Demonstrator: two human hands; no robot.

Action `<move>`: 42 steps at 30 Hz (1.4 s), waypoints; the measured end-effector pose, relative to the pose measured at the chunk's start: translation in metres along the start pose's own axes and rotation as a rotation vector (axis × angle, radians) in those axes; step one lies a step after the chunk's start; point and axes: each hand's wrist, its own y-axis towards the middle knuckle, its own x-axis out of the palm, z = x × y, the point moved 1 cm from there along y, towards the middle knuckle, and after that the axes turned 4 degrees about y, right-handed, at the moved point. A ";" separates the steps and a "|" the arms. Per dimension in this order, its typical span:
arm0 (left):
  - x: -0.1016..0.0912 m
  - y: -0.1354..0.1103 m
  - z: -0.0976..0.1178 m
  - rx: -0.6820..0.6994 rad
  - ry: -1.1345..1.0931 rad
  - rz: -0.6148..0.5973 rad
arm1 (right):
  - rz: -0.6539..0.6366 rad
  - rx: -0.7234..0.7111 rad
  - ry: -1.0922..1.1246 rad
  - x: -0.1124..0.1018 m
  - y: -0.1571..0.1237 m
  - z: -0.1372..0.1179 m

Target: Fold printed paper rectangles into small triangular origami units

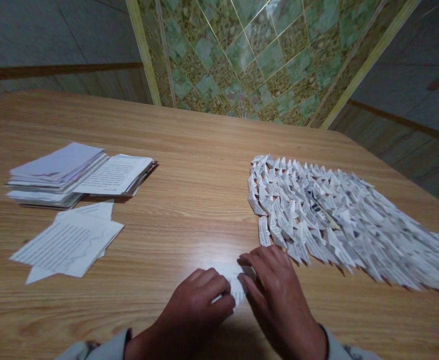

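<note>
Both my hands rest on a small piece of printed paper [235, 285] at the near middle of the wooden table [204, 195]. My left hand [200, 305] curls its fingers over the paper's left side and pinches it. My right hand [275, 295] presses its fingers together on the paper's right part. Most of the paper is hidden under the fingers. Just beyond my right hand lies a wide spread of several small folded paper pieces [335, 215], laid in overlapping rows.
At the left stands a stack of printed sheets [80, 172]. In front of it lie loose torn sheets [69, 242]. A green patterned tile floor [249, 55] shows past the table's far edge, and the table's right edge runs diagonally.
</note>
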 end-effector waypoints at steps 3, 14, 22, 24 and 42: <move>-0.001 0.000 0.001 -0.052 -0.042 -0.045 | -0.065 0.047 -0.077 0.000 -0.002 0.003; -0.001 0.003 0.001 -0.439 -0.254 -0.342 | -0.083 0.059 -0.128 0.007 -0.005 0.010; 0.001 0.002 0.001 -0.511 -0.247 -0.354 | -0.053 -0.023 -0.060 0.005 -0.001 0.009; 0.001 0.002 0.001 -0.490 -0.246 -0.334 | -0.047 -0.020 -0.040 0.006 0.000 0.009; -0.005 -0.001 0.002 -0.190 0.065 -0.032 | 0.024 -0.310 -0.142 0.004 0.004 0.010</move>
